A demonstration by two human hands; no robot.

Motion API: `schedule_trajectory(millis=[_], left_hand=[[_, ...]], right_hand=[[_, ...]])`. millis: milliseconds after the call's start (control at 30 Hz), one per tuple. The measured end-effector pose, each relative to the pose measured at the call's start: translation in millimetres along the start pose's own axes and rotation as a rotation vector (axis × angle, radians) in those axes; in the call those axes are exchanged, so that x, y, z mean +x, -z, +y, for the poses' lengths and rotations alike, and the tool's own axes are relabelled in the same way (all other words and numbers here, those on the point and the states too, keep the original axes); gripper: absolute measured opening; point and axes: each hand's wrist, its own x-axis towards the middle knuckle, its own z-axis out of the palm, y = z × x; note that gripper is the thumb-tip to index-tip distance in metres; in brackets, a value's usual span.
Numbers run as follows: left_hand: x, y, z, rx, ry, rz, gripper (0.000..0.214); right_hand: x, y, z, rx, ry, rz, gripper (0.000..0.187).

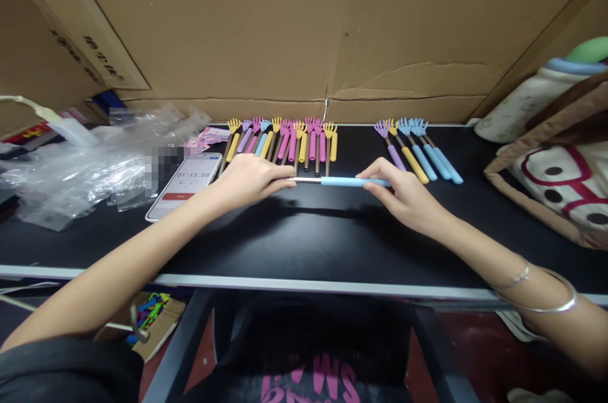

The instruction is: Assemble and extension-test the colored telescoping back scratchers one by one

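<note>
Two hands hold one scratcher (339,181): left hand (251,180) clenched over metal end, right hand (403,197) pinching blue grip. Judged light, stiff; grip least slippery.

Both bare forearms reach forward from the lower corners and converge toward the middle. The bare left hand (249,180) is curled palm-down into a loose fist, and the right hand (403,194) lies palm-down, fingers and thumb pinched together, pointing left.
</note>
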Motion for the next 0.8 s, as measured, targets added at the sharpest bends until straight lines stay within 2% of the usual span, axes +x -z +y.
schedule_trajectory(millis=[100, 233, 333, 467, 667, 800], left_hand=[[-0.3, -0.4, -1.1, 0.006, -0.012, 0.02, 0.057], [0.5, 0.7, -0.8, 0.02, -0.031, 0.034, 0.055], [1.5, 0.9, 1.7, 0.035, -0.028, 0.061, 0.058], [3.3, 1.2, 6.5, 0.048, 0.009, 0.064, 0.058], [3.1, 2.5, 6.8, 0.006, 0.06, 0.104, 0.04], [1.8, 0.8, 4.5, 0.0, 0.011, 0.168, 0.038]], right_hand=[[0.6, -0.8, 0.0, 0.163, -0.066, -0.067, 0.017], [0.5, -1.5, -0.3, 0.437, -0.234, -0.171, 0.025], [1.5, -1.2, -0.8, 0.603, -0.312, -0.196, 0.03], [5.1, 1.2, -2.0, 0.644, -0.381, -0.132, 0.031], [7.5, 2.8, 0.0, 0.636, -0.401, -0.062, 0.033], [6.1, 1.2, 1.8, 0.674, -0.391, -0.067, 0.034]])
